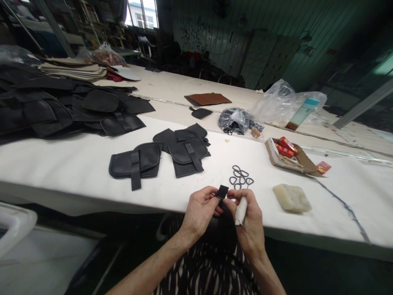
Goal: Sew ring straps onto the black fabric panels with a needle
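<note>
Over the table's front edge, my left hand (199, 211) pinches a short black strap (222, 191) between thumb and fingers. From the other side, my right hand (251, 221) is closed on the same strap. A white wrapped piece (241, 211) shows at my right hand; whether it is a bandaged finger or a wrapped handle, I cannot tell. Below the strap, a dark leather piece (221, 225) hangs at my lap, partly hidden by the hands. Just beyond my fingers lie several black D-rings (242, 173). Black leather pouches with straps (149, 157) rest to the left.
A large heap of black leather pieces (61, 106) covers the far left. On the right are a yellowish block (291, 197), a cardboard box (276, 157) with red packets, and a bottle (302, 114). Behind the rings sits a plastic bag of black parts (235, 119).
</note>
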The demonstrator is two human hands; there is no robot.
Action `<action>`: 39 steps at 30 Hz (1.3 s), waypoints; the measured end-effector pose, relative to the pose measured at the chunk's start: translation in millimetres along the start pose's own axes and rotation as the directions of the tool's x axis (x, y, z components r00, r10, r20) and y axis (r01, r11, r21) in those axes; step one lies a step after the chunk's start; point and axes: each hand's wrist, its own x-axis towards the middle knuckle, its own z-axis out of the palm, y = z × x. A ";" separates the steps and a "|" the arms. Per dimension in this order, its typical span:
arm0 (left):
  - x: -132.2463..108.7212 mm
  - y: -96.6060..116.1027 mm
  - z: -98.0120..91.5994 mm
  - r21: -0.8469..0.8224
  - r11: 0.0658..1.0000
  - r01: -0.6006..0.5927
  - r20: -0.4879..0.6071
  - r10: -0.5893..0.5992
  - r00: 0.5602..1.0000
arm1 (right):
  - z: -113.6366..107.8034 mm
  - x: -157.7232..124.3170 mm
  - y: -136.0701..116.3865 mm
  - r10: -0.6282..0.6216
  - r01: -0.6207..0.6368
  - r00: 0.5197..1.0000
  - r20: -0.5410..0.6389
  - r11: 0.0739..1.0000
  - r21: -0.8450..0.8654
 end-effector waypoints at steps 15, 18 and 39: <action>-28.9 7.7 -9.0 0.287 0.942 -0.175 -0.083 0.207 0.975 | -5.1 23.6 -10.4 -0.024 0.021 0.999 0.020 0.989 0.148; -36.3 9.3 -14.7 0.214 0.975 -0.058 -0.056 0.072 0.996 | -6.7 26.0 -11.2 -0.027 0.025 1.000 0.011 0.987 0.158; -20.2 0.2 -4.4 -0.348 0.783 0.516 0.105 -0.515 0.851 | -7.0 -38.2 -5.2 -0.696 0.728 0.677 0.238 0.680 -0.083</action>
